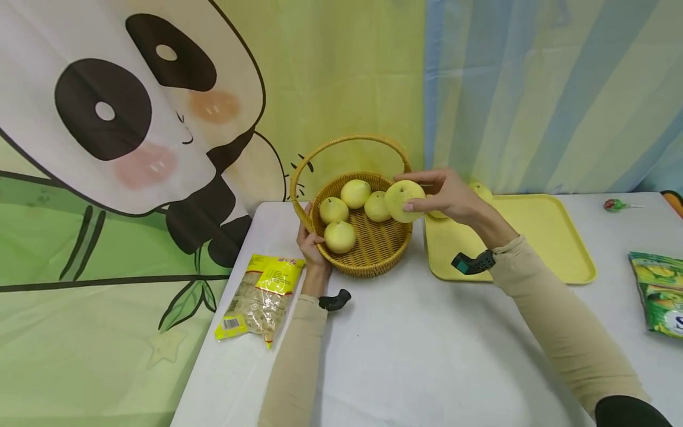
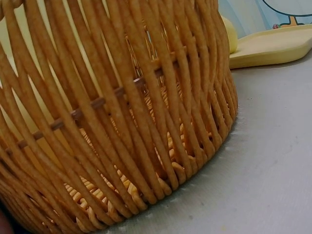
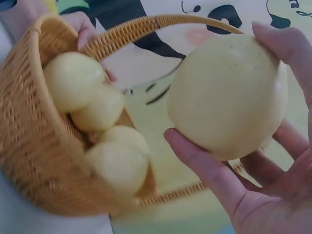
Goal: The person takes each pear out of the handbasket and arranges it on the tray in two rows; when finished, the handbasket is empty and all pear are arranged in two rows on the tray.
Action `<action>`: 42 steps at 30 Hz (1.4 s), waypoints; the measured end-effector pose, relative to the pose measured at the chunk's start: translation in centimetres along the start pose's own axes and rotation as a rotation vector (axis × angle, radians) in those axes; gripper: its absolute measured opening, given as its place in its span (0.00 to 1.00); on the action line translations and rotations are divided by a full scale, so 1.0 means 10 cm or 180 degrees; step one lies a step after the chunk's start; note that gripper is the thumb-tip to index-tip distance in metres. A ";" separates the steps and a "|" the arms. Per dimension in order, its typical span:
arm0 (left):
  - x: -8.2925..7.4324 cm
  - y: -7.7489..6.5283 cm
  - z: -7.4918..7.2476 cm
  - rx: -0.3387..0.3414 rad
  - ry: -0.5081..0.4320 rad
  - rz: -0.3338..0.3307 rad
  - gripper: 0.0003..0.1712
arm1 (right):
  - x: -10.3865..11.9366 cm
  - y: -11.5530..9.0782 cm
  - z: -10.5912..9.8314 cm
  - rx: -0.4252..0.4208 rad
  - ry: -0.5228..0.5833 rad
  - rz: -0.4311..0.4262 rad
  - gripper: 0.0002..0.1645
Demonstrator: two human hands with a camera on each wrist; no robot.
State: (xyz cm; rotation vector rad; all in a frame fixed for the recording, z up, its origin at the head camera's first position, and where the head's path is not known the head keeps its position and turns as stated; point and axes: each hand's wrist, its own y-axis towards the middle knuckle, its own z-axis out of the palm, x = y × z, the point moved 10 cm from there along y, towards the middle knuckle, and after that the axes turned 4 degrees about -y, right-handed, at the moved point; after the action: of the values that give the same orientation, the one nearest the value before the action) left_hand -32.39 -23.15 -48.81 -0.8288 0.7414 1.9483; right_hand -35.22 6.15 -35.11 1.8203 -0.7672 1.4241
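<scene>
My right hand [image 1: 453,196] holds a round, pale-yellow pear [image 1: 404,201] between thumb and fingers, over the right rim of the wicker basket [image 1: 373,270]. Close up in the right wrist view, the same pear [image 3: 226,97] shows small speckles near its top. Inside the basket lie several similar pears [image 1: 340,237], mostly toward the left and back. My left hand [image 1: 313,246] grips the basket's left side, by the foot of its tall handle [image 1: 352,139]. The left wrist view is mostly filled by the basket's woven wall [image 2: 146,107].
Right of the basket lies a yellow tray [image 1: 539,237], with another pear [image 1: 482,191] at its back left. A yellow-and-clear plastic packet [image 1: 261,296] lies left of my left forearm. At the far right are a lollipop [image 1: 615,205] and a green packet [image 1: 661,293]. A printed curtain [image 1: 341,71] hangs behind.
</scene>
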 end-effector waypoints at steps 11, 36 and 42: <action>0.00 -0.01 0.00 -0.0047 -0.0003 0.0022 0.54 | 0.01 -0.42 -0.72 -0.0304 0.0248 -0.0442 0.33; 0.00 -0.03 -0.02 -0.0008 -0.0030 0.0045 0.54 | -1.14 -1.16 -2.23 -0.1355 -0.0607 0.1156 0.34; 0.00 -0.02 0.01 0.0032 -0.0003 0.0028 0.55 | -1.30 -1.20 -2.26 -0.1416 -0.0702 0.1242 0.34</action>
State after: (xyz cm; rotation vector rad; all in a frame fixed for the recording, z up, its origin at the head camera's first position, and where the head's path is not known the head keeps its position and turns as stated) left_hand -32.25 -22.98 -48.72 -0.8195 0.7549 1.9512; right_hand -41.34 31.94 -46.17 1.5416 -1.4882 1.1613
